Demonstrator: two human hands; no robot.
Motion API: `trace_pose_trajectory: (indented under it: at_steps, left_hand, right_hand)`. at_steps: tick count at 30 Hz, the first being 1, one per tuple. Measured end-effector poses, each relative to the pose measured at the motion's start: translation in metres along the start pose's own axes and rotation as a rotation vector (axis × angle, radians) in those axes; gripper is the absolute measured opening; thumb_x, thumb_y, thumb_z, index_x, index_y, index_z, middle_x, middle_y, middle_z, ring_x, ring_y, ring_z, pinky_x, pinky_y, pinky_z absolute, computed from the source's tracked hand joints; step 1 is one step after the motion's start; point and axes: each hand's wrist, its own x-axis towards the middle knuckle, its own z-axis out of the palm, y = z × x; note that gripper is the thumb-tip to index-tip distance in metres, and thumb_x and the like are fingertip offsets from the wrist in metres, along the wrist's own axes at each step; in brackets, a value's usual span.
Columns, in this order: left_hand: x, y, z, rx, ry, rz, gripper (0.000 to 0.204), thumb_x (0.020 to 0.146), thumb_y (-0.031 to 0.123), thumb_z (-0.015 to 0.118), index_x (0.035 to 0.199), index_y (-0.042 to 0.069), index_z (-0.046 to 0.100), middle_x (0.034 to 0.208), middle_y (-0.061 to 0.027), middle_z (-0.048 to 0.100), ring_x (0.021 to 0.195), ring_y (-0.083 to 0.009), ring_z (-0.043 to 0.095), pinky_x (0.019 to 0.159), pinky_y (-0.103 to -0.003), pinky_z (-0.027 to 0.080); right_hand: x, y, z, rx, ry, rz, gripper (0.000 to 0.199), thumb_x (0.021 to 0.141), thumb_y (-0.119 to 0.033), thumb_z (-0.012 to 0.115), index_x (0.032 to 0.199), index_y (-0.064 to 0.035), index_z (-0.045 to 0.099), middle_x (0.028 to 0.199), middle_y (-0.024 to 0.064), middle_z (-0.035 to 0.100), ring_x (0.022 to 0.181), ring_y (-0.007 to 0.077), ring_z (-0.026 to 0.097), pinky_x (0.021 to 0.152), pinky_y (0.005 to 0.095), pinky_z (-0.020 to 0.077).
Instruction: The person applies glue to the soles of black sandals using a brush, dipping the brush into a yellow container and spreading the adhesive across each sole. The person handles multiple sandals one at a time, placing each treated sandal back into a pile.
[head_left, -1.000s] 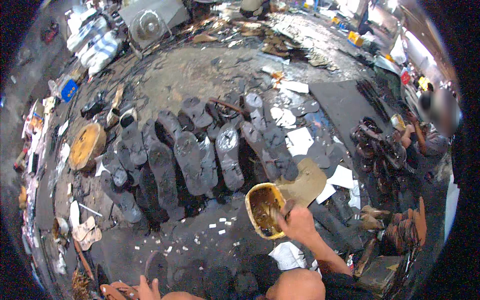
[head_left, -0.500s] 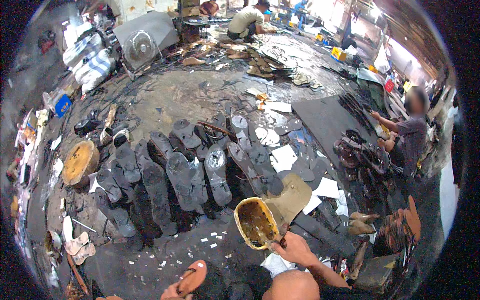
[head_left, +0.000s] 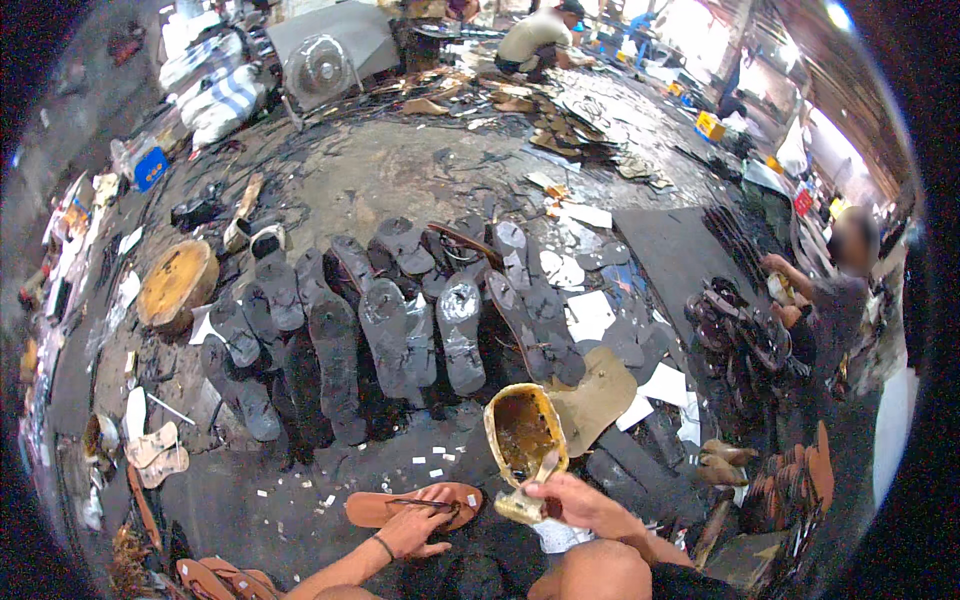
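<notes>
My left hand (head_left: 415,528) grips a brown sandal (head_left: 412,506) by its thong strap and holds it flat just above the dark floor. My right hand (head_left: 578,500) is closed on the handle of a brush whose tip dips into a tilted, glue-caked yellow tin (head_left: 524,438). The tin sits directly right of the sandal. A row of dark grey shoe soles (head_left: 385,330) lies spread across the floor beyond both hands.
A round wooden block (head_left: 176,284) stands at the left. Tan leather (head_left: 598,392) and white paper pieces (head_left: 588,314) lie by the tin. A seated person (head_left: 838,300) works at the right beside piled sandals (head_left: 735,335). Another person (head_left: 535,40) crouches far back near a fan (head_left: 318,68).
My left hand has brought the brown sandal up from the lower edge to the floor beside the tin. My right hand has stayed at the tin with the brush.
</notes>
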Motion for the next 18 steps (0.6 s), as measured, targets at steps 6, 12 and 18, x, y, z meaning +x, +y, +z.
trace_pose_trajectory:
  at_steps: [6, 12, 18]
  left_hand:
    - [0.041, -0.001, -0.002, 0.223, -0.007, 0.139, 0.083, 0.087, 0.062, 0.058, 0.148, 0.008, 0.041, 0.159, -0.0206, 0.029, 0.149, -0.0422, 0.02, 0.115, -0.059, 0.025]
    - [0.057, 0.026, -0.056, -0.47, 0.341, -0.118, 0.066, 0.101, 0.055, 0.044, 0.147, 0.008, 0.046, 0.145, -0.0144, 0.052, 0.128, -0.0327, 0.053, 0.105, -0.045, 0.042]
    - [0.038, 0.044, -0.127, -1.895, 1.017, -0.108, 0.053, 0.104, 0.048, 0.043, 0.136, 0.008, 0.056, 0.124, -0.0053, 0.066, 0.104, -0.02, 0.066, 0.091, -0.035, 0.054]
  right_hand:
    - [-0.034, -0.021, 0.008, 0.217, 0.0, -0.123, 0.026, 0.093, -0.018, 0.065, 0.114, -0.0034, 0.06, 0.102, 0.0073, 0.069, 0.089, 0.0201, 0.07, 0.081, 0.0369, 0.0586]
    - [-0.06, -0.113, 0.085, -0.267, 0.26, -0.972, 0.024, 0.088, -0.01, 0.068, 0.11, -0.0032, 0.06, 0.105, 0.0127, 0.069, 0.099, 0.0273, 0.068, 0.093, 0.0401, 0.0537]
    - [0.056, -0.095, 0.152, -1.145, 0.129, -1.261, 0.024, 0.089, -0.015, 0.075, 0.108, -0.0032, 0.066, 0.094, 0.0089, 0.072, 0.086, 0.019, 0.068, 0.078, 0.0315, 0.0528]
